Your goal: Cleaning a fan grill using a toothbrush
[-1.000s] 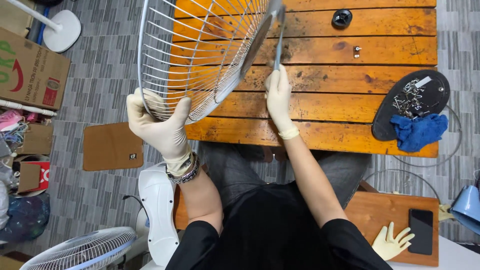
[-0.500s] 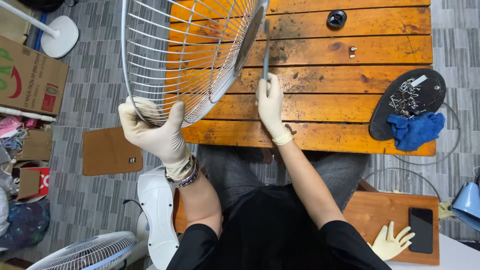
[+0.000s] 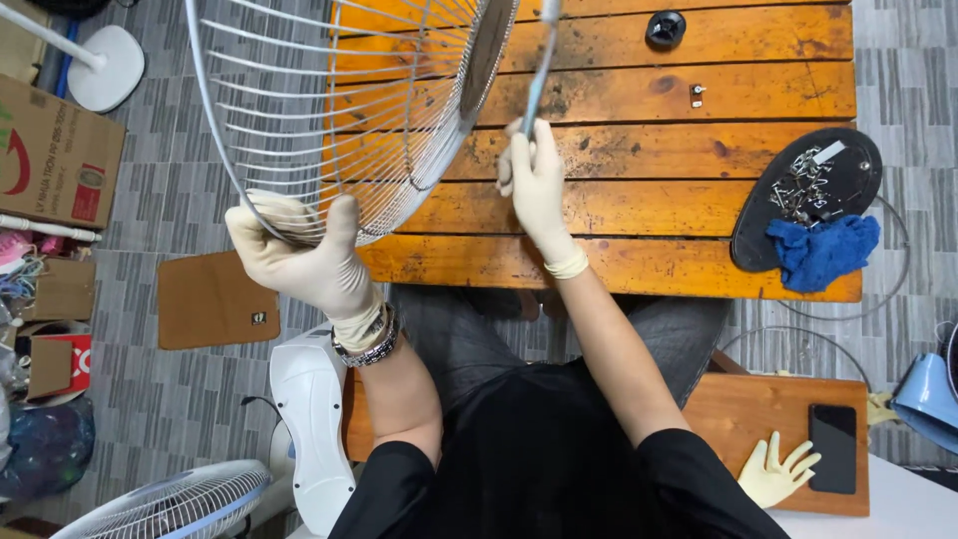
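Fan grille (image 3: 369,110) | left hand (image 3: 294,255) gripping rim | right hand (image 3: 534,180) clutching tool (image 3: 539,65) | table (image 3: 699,200) edge below

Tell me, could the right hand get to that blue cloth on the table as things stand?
Probably yes, but not freely: the right hand grips a slim tool. The wooden tabletop between it and the blue cloth lies bare.

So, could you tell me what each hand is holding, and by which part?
The left hand grips the wire fan guard at its lower outer rim. The right hand holds a slim tool by its lower end, tip toward the guard's centre.
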